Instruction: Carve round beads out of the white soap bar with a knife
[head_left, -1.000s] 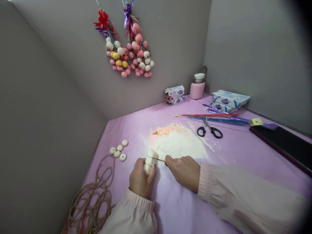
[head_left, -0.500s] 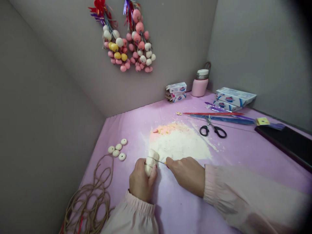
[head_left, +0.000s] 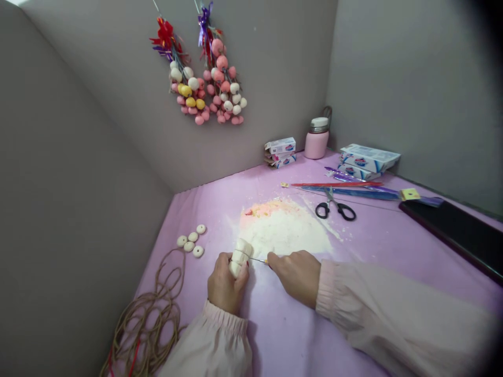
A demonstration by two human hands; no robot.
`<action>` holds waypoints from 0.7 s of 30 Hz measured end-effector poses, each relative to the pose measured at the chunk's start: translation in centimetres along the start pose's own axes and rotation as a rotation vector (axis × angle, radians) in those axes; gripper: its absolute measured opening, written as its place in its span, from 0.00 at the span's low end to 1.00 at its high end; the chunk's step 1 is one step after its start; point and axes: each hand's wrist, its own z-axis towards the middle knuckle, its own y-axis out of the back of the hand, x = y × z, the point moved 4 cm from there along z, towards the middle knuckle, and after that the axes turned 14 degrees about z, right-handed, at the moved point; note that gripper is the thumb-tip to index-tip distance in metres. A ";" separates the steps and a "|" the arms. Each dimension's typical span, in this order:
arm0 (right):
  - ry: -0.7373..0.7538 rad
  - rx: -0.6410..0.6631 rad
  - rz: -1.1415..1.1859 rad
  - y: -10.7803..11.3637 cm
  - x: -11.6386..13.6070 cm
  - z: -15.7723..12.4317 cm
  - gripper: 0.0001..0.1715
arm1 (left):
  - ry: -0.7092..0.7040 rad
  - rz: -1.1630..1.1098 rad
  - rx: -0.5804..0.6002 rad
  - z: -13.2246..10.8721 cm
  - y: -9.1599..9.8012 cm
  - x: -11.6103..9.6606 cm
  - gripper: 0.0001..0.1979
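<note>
Two hands at close quarters, and the danger sits right between them! The left hand [head_left: 223,285] is wrapped around the lower end of the white bar [head_left: 243,246], thumb up along its side; the right hand [head_left: 296,275] is closed on the handle of a thin tool [head_left: 258,260], its slim end at the bar's right edge, just beside that left thumb. One slip off the smooth flank and the point could jab the thumb. Whether it bites into the groove is too small to tell, but too hard a push there might snap the bar across its scored lines. At the lower left, looped cord [head_left: 133,309] lies near the left sleeve [head_left: 220,335]: a careless elbow could snag it and drag it into five white beads [head_left: 198,251], sending them rolling. Beyond the bar spreads pale powder [head_left: 291,235], and dusty fingers would make for a looser grip. Farther out, scissors [head_left: 346,212] rest well clear, then boxes [head_left: 365,159] and a pink jar [head_left: 316,145] by the wall.
</note>
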 end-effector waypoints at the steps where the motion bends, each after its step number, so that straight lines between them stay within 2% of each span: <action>1: -0.011 -0.011 -0.003 0.1 0.0 -0.1 0.08 | 0.003 0.003 0.001 0.0 0.0 0.0 0.10; 11: 0.004 -0.132 -0.031 -1.0 -0.1 0.6 0.09 | -0.058 0.094 -0.024 -0.2 0.0 -0.6 0.10; 17: 0.030 -0.114 -0.020 -1.2 -0.2 1.1 0.09 | -0.099 0.114 0.019 -0.2 0.3 -0.7 0.09; 21: 0.046 -0.073 0.002 -1.1 -0.1 1.2 0.07 | -0.053 0.093 0.013 -0.1 0.2 -0.4 0.09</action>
